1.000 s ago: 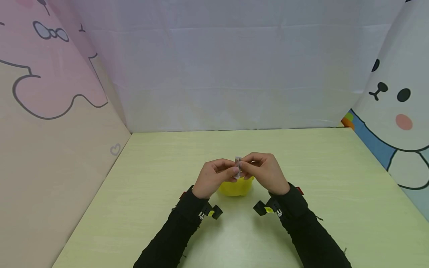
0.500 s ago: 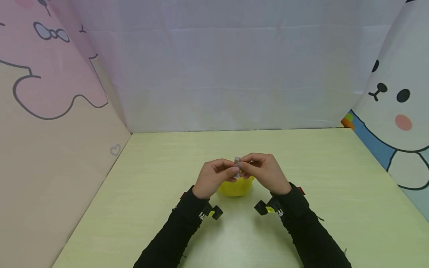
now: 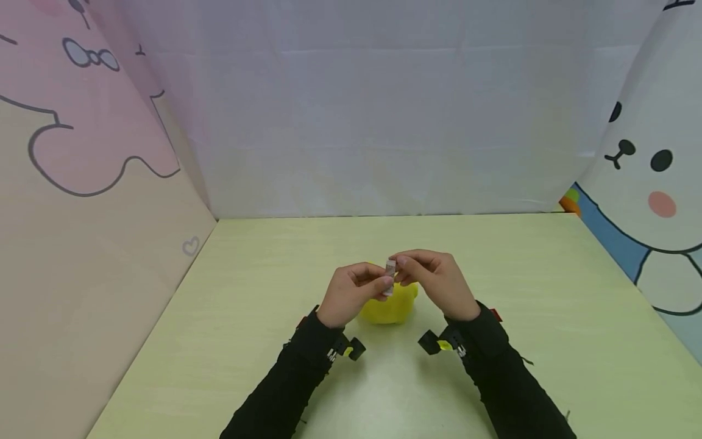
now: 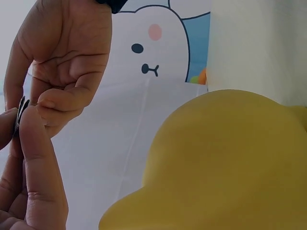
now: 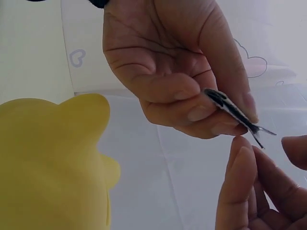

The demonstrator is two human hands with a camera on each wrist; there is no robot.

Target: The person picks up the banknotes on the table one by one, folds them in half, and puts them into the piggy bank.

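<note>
Between thumb and fingers, my left hand (image 3: 348, 296) pinches a small folded strip of greyish paper (image 3: 390, 268), which looks like a folded banknote. Seen edge-on in the right wrist view, the folded strip (image 5: 231, 111) has dark edges and two loose ends that spread apart. My right hand (image 3: 441, 283) is at those ends, its index fingertip right beside them and its thumb (image 5: 296, 149) held apart. Behind and below both hands stands a rounded, glossy yellow animal-shaped figure (image 3: 389, 310) with ear-like bumps; the hands partly hide it in the head view.
A pale yellow-green table (image 3: 274, 256) lies under everything. White cloth (image 3: 362, 122) hangs at its back edge, with cartoon-printed sheets at the left (image 3: 88, 152) and right (image 3: 641, 183). Small black cameras (image 3: 355, 349) are strapped to both wrists.
My right thumb has lifted and parted from the strip, and the right hand has shifted slightly. The strip has turned a little in my left hand, and more of the yellow figure shows.
</note>
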